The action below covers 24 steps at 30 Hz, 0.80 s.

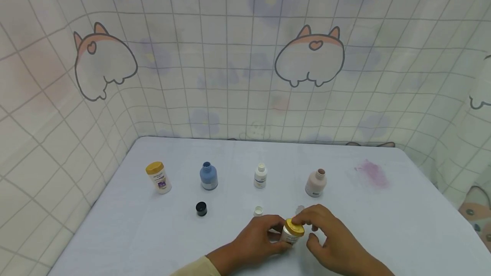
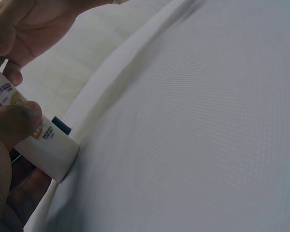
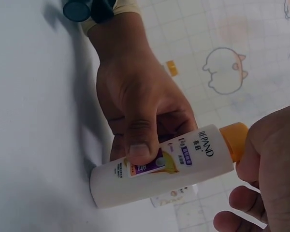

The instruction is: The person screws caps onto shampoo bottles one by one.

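A white plastic bottle with a yellow cap (image 1: 294, 227) stands on the near part of the table, its printed label facing the right wrist view (image 3: 159, 169). My left hand (image 1: 261, 237) grips its body from the left, thumb across the label side. The index finger of my right hand (image 1: 337, 237) touches the top of the cap, and the thumb stands apart from it. A small white cap (image 1: 258, 211) lies just behind my left hand. A translucent cap (image 1: 300, 209) is partly hidden behind my right fingers.
Across the back stand another yellow-capped white bottle (image 1: 158, 178), an uncapped blue bottle (image 1: 209, 176), a small uncapped white bottle (image 1: 260, 176) and an uncapped pale pink bottle (image 1: 316, 183). A black cap (image 1: 201, 208) sits left of centre. A pink stain (image 1: 372, 173) marks the white table (image 1: 122, 233).
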Each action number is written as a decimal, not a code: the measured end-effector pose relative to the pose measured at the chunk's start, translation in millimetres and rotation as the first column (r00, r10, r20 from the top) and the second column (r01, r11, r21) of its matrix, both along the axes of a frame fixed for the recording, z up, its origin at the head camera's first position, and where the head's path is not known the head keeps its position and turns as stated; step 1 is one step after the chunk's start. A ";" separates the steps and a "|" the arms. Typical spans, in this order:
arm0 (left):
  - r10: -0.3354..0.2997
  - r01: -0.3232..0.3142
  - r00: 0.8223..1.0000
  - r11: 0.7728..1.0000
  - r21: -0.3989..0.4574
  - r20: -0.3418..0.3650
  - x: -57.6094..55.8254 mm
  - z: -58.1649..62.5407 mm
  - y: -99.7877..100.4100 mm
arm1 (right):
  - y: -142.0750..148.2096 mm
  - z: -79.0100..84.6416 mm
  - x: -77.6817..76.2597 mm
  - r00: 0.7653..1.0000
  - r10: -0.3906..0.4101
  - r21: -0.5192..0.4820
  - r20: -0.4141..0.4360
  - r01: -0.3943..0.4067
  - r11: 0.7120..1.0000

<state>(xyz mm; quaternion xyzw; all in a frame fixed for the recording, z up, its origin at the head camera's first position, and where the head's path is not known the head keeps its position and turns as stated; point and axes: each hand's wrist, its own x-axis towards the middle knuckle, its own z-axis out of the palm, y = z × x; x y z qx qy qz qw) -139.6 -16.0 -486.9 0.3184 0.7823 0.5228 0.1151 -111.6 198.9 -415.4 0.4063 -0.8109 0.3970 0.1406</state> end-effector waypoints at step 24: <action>-0.011 0.011 1.000 1.000 0.019 0.011 -0.4 2.1 -0.7 | -1.8 1.5 -8.3 0.965 0.145 0.003 0.219 -0.149 0.989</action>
